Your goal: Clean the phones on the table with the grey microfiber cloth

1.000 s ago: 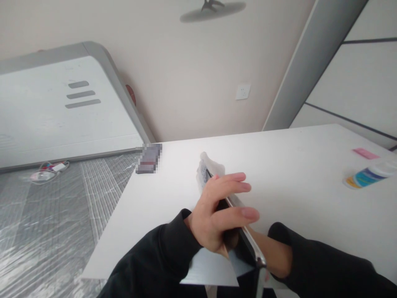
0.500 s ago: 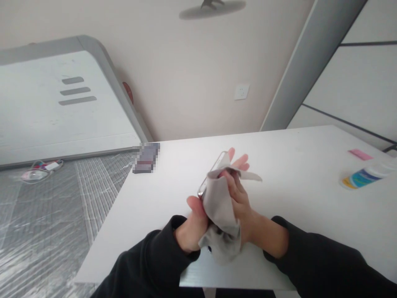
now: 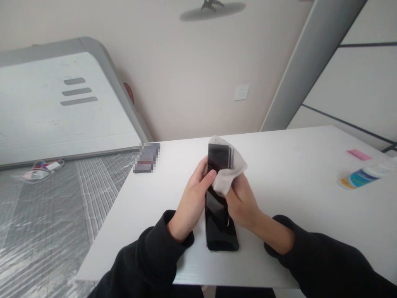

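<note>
My left hand [image 3: 192, 198] is closed round the left side of a smartphone [image 3: 219, 155], its thumb lying over the dark screen. The phone is tilted up above the table, with a silver edge on its right. My right hand [image 3: 243, 203] pinches a light grey cloth [image 3: 228, 177], which wraps behind the phone's top and folds over its right edge onto the screen. Below the hands, a second black-screened phone [image 3: 222, 240] in a clear case appears to lie flat on the table; its upper part is covered by the held phone and my hands.
On the white table [image 3: 294, 174], a clear bottle with a blue and yellow label [image 3: 362, 178] and a pink slip [image 3: 359, 155] are at the right. A pixelated dark object [image 3: 146, 158] lies at the left corner. A whiteboard-like panel [image 3: 46, 107] and plastic-covered floor [image 3: 56, 215] lie beyond.
The held phone has turned so its dark screen shows. The cloth has moved up to its top end, uncovering the second phone below. My left fingers have gone from stretched to wrapped round.
</note>
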`<state>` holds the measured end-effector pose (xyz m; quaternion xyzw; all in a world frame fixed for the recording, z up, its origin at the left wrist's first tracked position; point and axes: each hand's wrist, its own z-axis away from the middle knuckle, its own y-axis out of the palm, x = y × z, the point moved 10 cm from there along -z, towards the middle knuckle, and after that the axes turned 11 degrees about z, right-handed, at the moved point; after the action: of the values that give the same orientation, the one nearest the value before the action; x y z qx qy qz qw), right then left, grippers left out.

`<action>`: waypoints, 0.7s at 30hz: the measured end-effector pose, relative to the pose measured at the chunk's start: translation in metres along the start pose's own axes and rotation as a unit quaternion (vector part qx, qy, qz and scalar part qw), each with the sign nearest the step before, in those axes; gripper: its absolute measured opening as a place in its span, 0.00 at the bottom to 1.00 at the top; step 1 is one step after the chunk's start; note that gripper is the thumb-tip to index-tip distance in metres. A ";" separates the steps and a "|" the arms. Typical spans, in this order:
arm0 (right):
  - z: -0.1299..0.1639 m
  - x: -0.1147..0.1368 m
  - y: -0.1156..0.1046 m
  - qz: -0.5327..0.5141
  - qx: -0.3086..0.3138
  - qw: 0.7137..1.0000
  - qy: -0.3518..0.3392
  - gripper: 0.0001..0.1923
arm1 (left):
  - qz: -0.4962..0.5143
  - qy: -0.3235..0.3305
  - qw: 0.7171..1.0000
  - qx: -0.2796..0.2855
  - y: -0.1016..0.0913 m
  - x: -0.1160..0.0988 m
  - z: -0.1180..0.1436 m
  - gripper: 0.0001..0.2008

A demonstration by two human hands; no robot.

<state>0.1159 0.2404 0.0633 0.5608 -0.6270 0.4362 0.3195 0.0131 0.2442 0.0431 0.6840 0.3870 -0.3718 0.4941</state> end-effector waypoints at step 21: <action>0.002 0.008 -0.002 0.288 -0.010 0.944 -0.161 0.32 | 0.313 -0.270 0.908 0.067 0.052 0.045 0.030 0.27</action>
<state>0.1172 0.2354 0.0698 0.4158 -0.8091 0.4075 0.0807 0.0746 0.2120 0.0162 0.6747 -0.0214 -0.3937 0.6239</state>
